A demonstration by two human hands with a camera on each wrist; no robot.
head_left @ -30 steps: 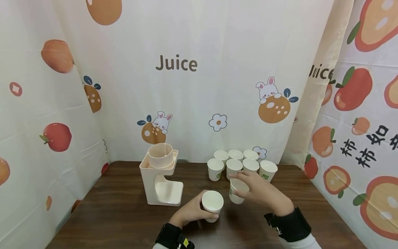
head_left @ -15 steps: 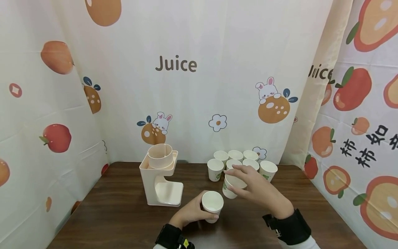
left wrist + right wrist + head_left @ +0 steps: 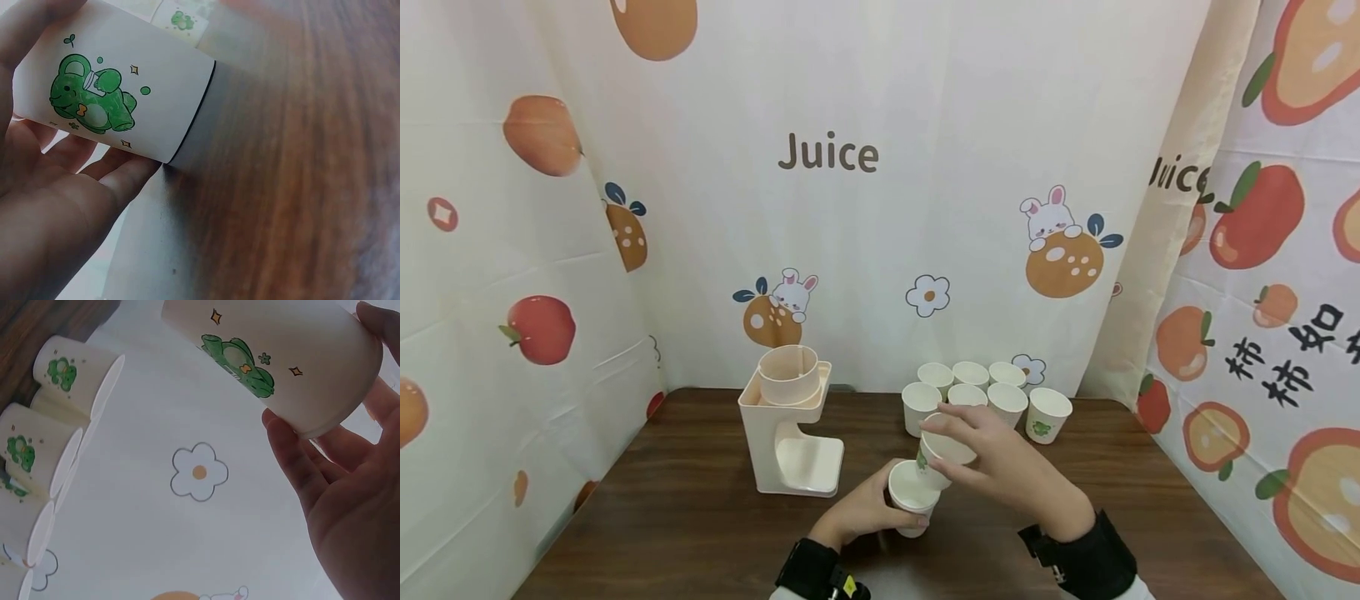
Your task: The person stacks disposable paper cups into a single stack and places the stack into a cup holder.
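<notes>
My left hand (image 3: 865, 510) grips a white paper cup (image 3: 912, 492) upright, low over the wooden table in the head view. The left wrist view shows a green bear print on this cup (image 3: 94, 94), with fingers under one side. My right hand (image 3: 1000, 458) holds a second paper cup (image 3: 928, 471) by its rim, tilted, higher and just right of the first. In the head view its lower part overlaps the first cup's rim. A green print also marks this cup in the right wrist view, where thumb and fingers (image 3: 294, 456) pinch it near the rim.
Several white paper cups (image 3: 921, 408) stand in rows at the table's back, one of them (image 3: 1048, 417) at the right end. A cream juicer-like machine (image 3: 767, 442) with a round top stands left. A printed curtain (image 3: 865, 233) hangs behind the dark table (image 3: 685, 500).
The right hand has lifted its cup and carried it left, from in front of the rows to the left hand's cup. The left hand and its cup have stayed in place.
</notes>
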